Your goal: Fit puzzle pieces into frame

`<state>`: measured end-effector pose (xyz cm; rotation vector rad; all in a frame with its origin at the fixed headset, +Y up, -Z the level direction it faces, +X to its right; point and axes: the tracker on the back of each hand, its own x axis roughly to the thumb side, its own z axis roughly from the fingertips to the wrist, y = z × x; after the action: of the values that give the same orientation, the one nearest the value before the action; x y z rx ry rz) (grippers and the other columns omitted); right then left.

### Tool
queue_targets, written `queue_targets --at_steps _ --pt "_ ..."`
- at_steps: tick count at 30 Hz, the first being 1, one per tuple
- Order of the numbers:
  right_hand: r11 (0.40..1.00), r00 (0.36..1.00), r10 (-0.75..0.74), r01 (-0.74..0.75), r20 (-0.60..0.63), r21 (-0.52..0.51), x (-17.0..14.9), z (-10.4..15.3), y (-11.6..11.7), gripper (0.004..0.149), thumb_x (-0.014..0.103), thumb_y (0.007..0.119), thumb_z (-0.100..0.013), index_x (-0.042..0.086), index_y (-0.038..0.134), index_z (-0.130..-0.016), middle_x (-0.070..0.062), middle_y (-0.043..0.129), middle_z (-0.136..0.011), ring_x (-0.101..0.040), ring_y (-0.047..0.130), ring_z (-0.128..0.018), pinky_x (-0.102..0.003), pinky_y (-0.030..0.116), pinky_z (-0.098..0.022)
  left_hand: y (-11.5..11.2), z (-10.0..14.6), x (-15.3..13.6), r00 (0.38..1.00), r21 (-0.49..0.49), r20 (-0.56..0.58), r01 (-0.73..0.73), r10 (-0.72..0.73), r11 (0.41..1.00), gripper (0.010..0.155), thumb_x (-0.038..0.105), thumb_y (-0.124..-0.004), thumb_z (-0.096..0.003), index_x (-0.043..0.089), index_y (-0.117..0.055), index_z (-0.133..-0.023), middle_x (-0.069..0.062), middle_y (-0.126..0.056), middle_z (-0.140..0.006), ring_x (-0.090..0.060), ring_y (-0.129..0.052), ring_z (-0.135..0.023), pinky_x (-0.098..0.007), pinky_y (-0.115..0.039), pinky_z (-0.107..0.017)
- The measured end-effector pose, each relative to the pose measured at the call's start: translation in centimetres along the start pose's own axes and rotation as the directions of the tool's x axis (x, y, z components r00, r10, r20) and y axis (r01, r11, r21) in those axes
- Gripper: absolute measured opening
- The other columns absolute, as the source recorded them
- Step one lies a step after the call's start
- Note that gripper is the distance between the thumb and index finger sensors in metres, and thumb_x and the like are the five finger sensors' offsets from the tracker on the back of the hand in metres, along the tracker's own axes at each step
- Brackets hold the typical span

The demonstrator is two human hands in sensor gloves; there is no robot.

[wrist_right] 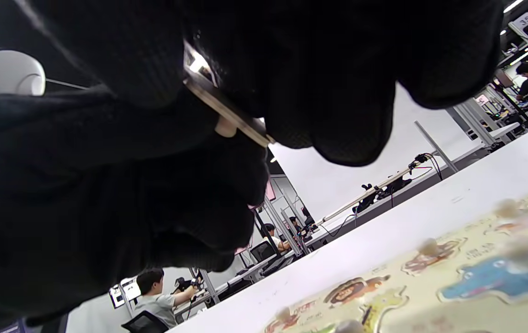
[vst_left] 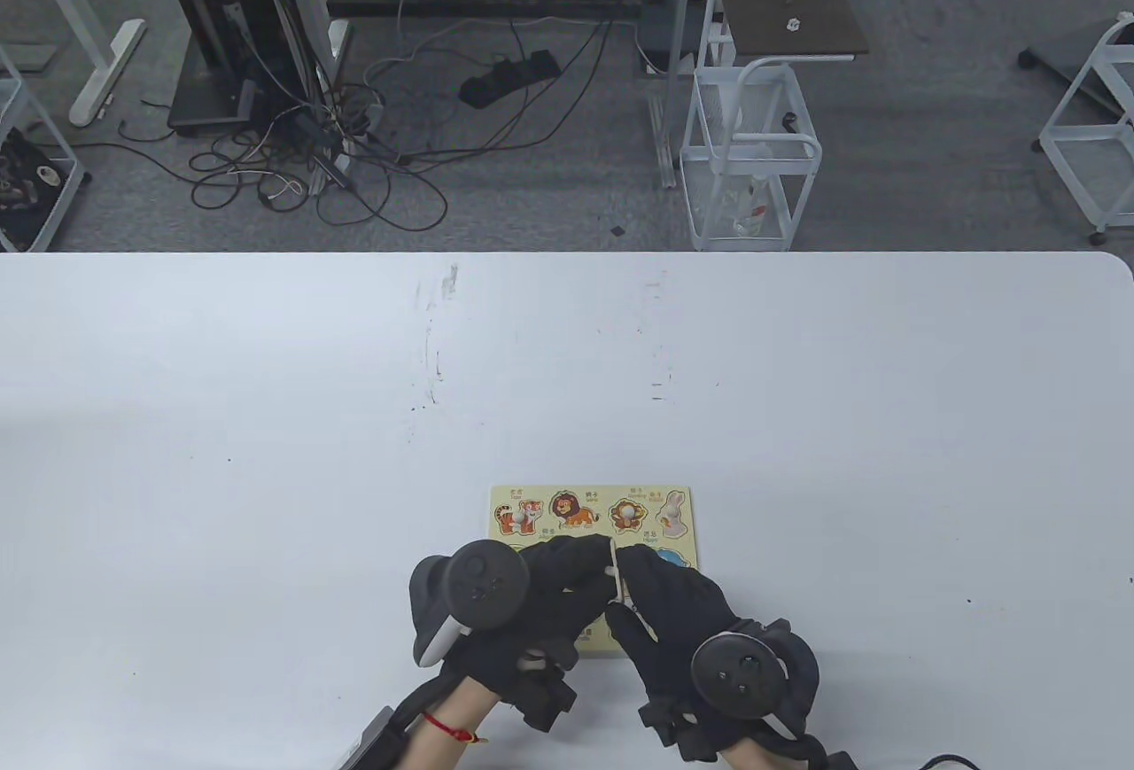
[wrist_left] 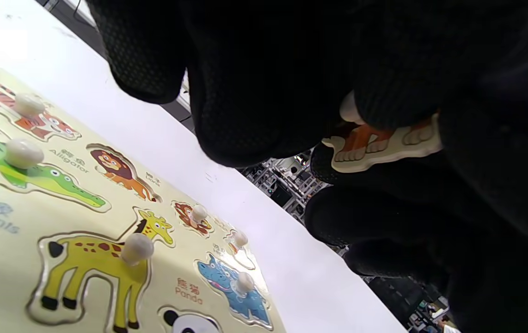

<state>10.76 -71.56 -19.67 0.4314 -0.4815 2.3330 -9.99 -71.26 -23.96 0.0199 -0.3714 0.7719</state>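
Both hands met above the near half of the puzzle frame [vst_left: 682, 553], which lay flat on the white table [vst_left: 266, 451] close to its near edge. Between them one loose puzzle piece [vst_left: 613, 571] was held on edge, clear of the board. The left hand [vst_left: 540, 602] and the right hand [vst_left: 682, 619] each had fingers closed against it; which hand bore the weight could not be told. In the left wrist view the piece [wrist_left: 384, 145] showed orange animal feet on a cream outline, with a pale knob half hidden by a fingertip. In the right wrist view it appeared as a thin edge [wrist_right: 227, 113] pinched between dark fingers.

Counted items:
- Two trackers, one on the back of each hand.
- Four seated pieces in the frame's far row, table view: tiger [vst_left: 520, 517], lion [vst_left: 574, 510], monkey [vst_left: 627, 515], rabbit [vst_left: 671, 517].
- One blue piece [vst_left: 671, 557] partly visible beside the right hand.
- Further seated pieces in the left wrist view: alligator [wrist_left: 37, 173], giraffe [wrist_left: 97, 273], blue hippo [wrist_left: 238, 289], and part of a panda [wrist_left: 185, 321].
- Each seated piece whose centre showed carried one pale knob.

The near part of the frame was covered by the hands in the table view.
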Motion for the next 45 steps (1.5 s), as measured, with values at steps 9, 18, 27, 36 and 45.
queue_targets --at_steps 9,18,27,36,45 --pt "0.929 0.902 -0.356 0.37 -0.244 0.011 -2.3 -0.4 0.4 0.052 0.037 0.082 -0.042 0.006 0.086 -0.083 -0.018 0.095 -0.076 -0.039 0.11 -0.055 -0.059 0.083 -0.045 0.1 1.7 1.2 0.983 0.163 0.068 0.158 -0.171 0.974 0.05 0.045 -0.093 -0.0401 0.026 -0.088 -0.086 -0.001 -0.104 -0.077 -0.016 -0.11 -0.06 -0.046 -0.083 -0.063" --pt "0.714 0.634 -0.617 0.7 -0.466 0.007 -4.5 -0.3 1.6 0.051 0.037 0.081 -0.043 0.006 0.085 -0.084 -0.018 0.094 -0.078 -0.04 0.108 -0.057 -0.06 0.08 -0.046 -0.7 3.2 3.7 0.847 0.348 0.104 0.46 -0.521 0.817 0.052 0.048 -0.095 -0.0373 0.032 -0.089 -0.087 0.003 -0.101 -0.08 -0.015 -0.107 -0.063 -0.046 -0.08 -0.067" --pt "0.599 0.545 -0.688 0.799 -0.479 0.048 -4.9 -0.5 2.2 0.052 0.038 0.081 -0.043 0.006 0.086 -0.084 -0.018 0.094 -0.078 -0.04 0.107 -0.059 -0.06 0.079 -0.048 -0.3 3.5 4.3 0.829 0.361 0.14 0.466 -0.541 0.807 0.049 0.047 -0.094 -0.0389 0.028 -0.091 -0.084 0.001 -0.102 -0.075 -0.016 -0.107 -0.059 -0.047 -0.079 -0.067" --pt "0.671 0.645 -0.661 0.737 -0.383 0.083 -4.8 -1.3 1.0 0.058 0.048 0.082 -0.042 0.013 0.084 -0.089 -0.016 0.087 -0.086 -0.046 0.098 -0.07 -0.063 0.072 -0.054 0.9 3.0 5.3 0.79 0.37 0.159 0.509 -0.592 0.778 0.05 0.048 -0.092 -0.04 0.026 -0.092 -0.085 -0.001 -0.102 -0.075 -0.017 -0.106 -0.06 -0.048 -0.079 -0.069" --pt "0.98 0.963 -0.181 0.194 -0.2 0.05 -5.2 -1.5 -2.3 0.065 0.054 0.08 -0.04 0.018 0.078 -0.095 -0.015 0.076 -0.096 -0.05 0.082 -0.086 -0.066 0.062 -0.061 2.3 0.3 5.6 0.692 0.252 0.143 0.666 -0.708 0.702 0.05 0.05 -0.093 -0.0393 0.028 -0.092 -0.085 0.001 -0.102 -0.076 -0.016 -0.107 -0.061 -0.047 -0.079 -0.069"
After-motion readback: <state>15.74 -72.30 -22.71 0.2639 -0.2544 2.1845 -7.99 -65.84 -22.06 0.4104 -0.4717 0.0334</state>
